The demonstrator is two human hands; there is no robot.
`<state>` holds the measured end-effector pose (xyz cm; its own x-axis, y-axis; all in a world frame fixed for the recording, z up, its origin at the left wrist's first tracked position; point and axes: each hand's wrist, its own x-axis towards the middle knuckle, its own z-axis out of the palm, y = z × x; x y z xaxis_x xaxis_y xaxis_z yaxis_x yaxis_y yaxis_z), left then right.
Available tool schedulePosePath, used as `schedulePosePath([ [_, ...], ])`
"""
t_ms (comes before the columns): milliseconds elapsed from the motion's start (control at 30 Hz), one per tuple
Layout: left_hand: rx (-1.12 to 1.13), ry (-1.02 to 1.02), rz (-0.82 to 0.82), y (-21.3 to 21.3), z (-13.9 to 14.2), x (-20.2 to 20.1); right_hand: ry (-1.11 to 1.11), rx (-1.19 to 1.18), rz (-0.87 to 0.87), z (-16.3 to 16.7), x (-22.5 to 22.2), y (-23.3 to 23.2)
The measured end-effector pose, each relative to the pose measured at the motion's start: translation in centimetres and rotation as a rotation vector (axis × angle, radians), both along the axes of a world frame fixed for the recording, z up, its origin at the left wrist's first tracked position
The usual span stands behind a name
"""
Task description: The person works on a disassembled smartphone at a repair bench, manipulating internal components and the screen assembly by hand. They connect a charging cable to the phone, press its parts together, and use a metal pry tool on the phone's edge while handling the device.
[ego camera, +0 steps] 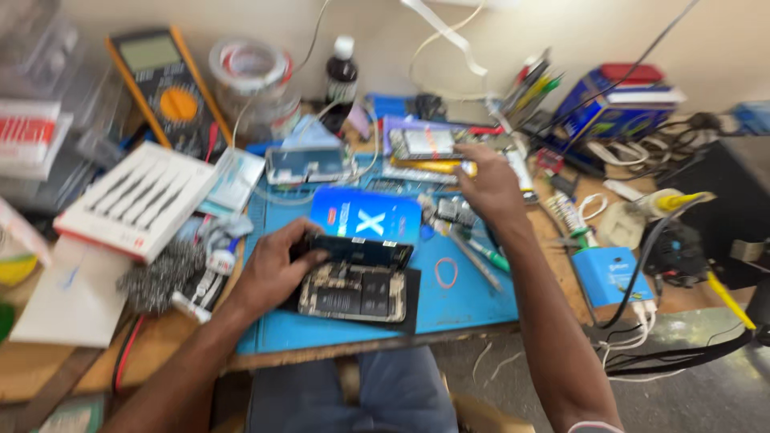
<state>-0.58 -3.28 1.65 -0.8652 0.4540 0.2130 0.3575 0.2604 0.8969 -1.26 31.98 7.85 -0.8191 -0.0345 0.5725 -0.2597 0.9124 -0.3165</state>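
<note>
An opened smartphone with its back shell exposed, showing dark battery blocks and pale circuit parts (pixel 354 292), is seen lying flat on a black rectangular pad (pixel 411 303), which rests on a blue rubber work mat (pixel 473 301) near the near edge of the cluttered wooden surface (pixel 48 365). The phone's dark glass screen panel (pixel 362 250) is lifted along the far edge of the shell, just beside a blue printed card (pixel 365 213). The left hand (pixel 273 269) is laid on the left end of the phone, the fingers curled over the screen panel's left edge; the grip looks pressed onto it rather than spread, though motion blur hides the fingertips. The right hand (pixel 491 186) is reached far and to the right, over a heap of small parts and a violet box (pixel 421 140); whether its grip is pinching anything cannot be told. The phone is judged light, stiff and fragile: the glass panel is thin, probably still tied to the shell by flat cables, and the exposed boards should not be pressed. Hold is best taken at the metal side frame or the panel's outer edges, with the shell kept flat on the pad. An orange rubber ring (pixel 446 273) and a green-handled tool (pixel 488 255) lie on the mat to the right of the phone; a yellow multimeter (pixel 164 88) stands far left.
</note>
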Motion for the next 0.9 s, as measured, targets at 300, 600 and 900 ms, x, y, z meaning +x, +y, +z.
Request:
schedulePosePath([
  [300,0.014,-0.132,-0.014,0.1,-0.7,-0.1,-0.033,0.221,0.030,0.6,-3.9,-0.9],
  [600,0.049,-0.092,-0.038,0.0,-0.6,-0.2,0.083,0.302,0.079,1.0,-3.8,-2.1],
  [900,0.004,-0.078,-0.029,0.1,-0.2,0.1,0.092,0.537,0.131,-1.5,-1.5,-2.1],
])
